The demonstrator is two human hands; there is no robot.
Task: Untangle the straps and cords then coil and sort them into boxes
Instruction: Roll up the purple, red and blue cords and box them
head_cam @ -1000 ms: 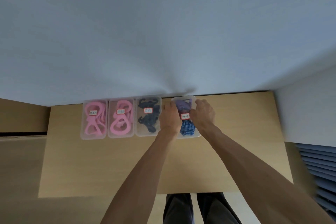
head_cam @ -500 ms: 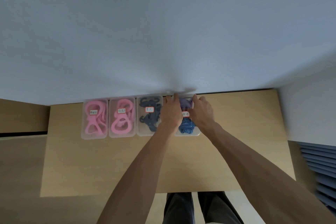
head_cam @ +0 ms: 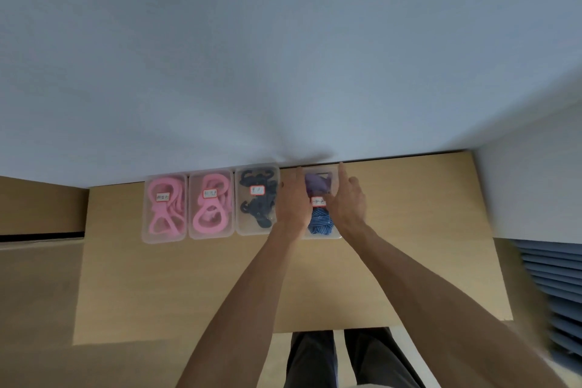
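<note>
Four clear lidded boxes stand in a row at the table's back edge, against the wall. The two on the left, the first pink-strap box (head_cam: 150, 230) and the second pink-strap box (head_cam: 192, 230), each hold coiled pink straps. Black cords (head_cam: 256, 213) fill the third box (head_cam: 239, 227). The rightmost box (head_cam: 319, 236) holds a purple cord (head_cam: 316, 184) and a blue striped cord (head_cam: 319, 223). My left hand (head_cam: 293, 201) presses along its left side. My right hand (head_cam: 346, 201) lies on its right side, thumb by the white label. The box is clamped between them.
The wooden table (head_cam: 189, 287) has bare surface in front of the boxes and to their right. A pale wall (head_cam: 283, 57) rises directly behind the row. A blue slatted panel (head_cam: 554, 293) stands off the table's right edge. My legs (head_cam: 346, 356) show below the front edge.
Both hands have stretched their fingers farther toward the wall along the sides of the rightmost box. The box stays in the row.
</note>
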